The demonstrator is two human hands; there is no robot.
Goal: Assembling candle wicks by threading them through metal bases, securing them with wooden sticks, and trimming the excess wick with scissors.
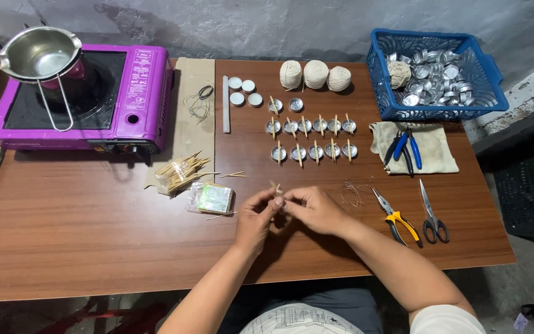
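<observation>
My left hand and my right hand meet over the middle of the brown table, fingertips pinched together on a small wooden stick piece with something tiny at its base that the fingers hide. Beyond the hands lie rows of small metal cups, each with a thin stick laid across it. A loose pile of wooden sticks and a small clear packet lie to the left of my hands.
A purple portable stove with a steel pot stands at the back left. A blue basket of metal cups is at the back right, three twine balls beside it. Yellow pliers, scissors and blue pliers on a cloth lie right.
</observation>
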